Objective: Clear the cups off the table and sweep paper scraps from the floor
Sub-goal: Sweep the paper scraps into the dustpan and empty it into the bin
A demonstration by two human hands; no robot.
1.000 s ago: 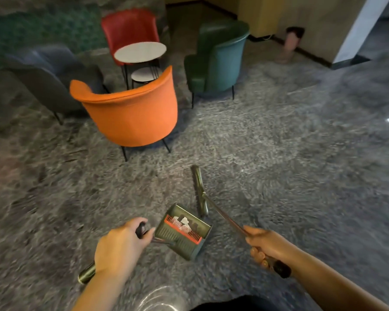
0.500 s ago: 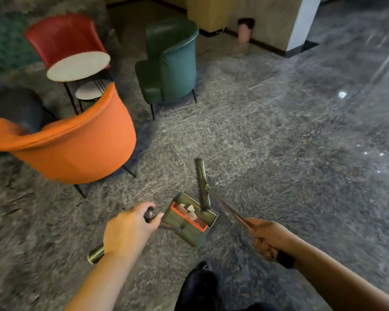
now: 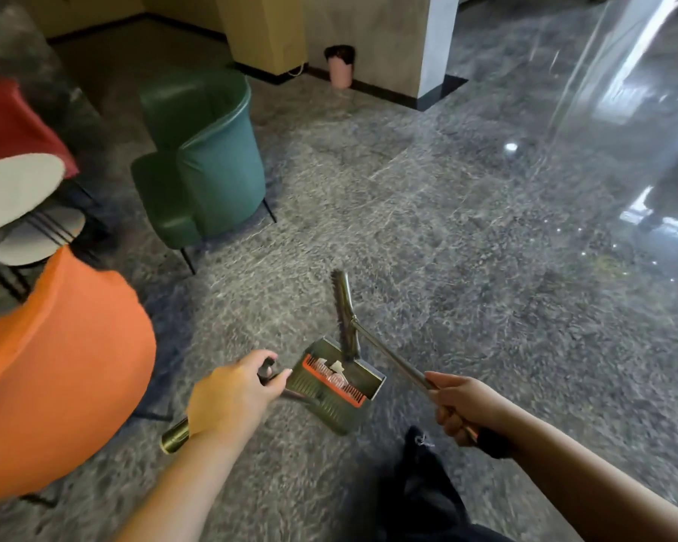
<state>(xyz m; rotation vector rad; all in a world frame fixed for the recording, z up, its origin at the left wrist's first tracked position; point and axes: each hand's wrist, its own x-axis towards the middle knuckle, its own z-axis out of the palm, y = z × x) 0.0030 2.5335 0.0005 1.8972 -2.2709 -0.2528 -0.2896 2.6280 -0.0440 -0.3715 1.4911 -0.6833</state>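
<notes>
From the head view, the left hand (image 3: pixel 233 400) is curling its grip round the dustpan's metal handle (image 3: pixel 175 437), holding the green ribbed plastic dustpan (image 3: pixel 335 389) over the speckled grey stone floor (image 3: pixel 466 248). Pale paper scraps (image 3: pixel 331 367) are lying inside it by the orange comb. Just right of the dustpan, the right hand (image 3: pixel 460 404) is gripping the thin steel broom (image 3: pixel 347 318).

Mount: one wide-angle camera on my head, the only view
Facing: forward and down at the grey floor (image 3: pixel 466 236)
Near: my left hand (image 3: pixel 231 400) at 7 o'clock, my right hand (image 3: pixel 460 404) at 5 o'clock
Far: pink bin (image 3: pixel 340 67) at 12 o'clock
</notes>
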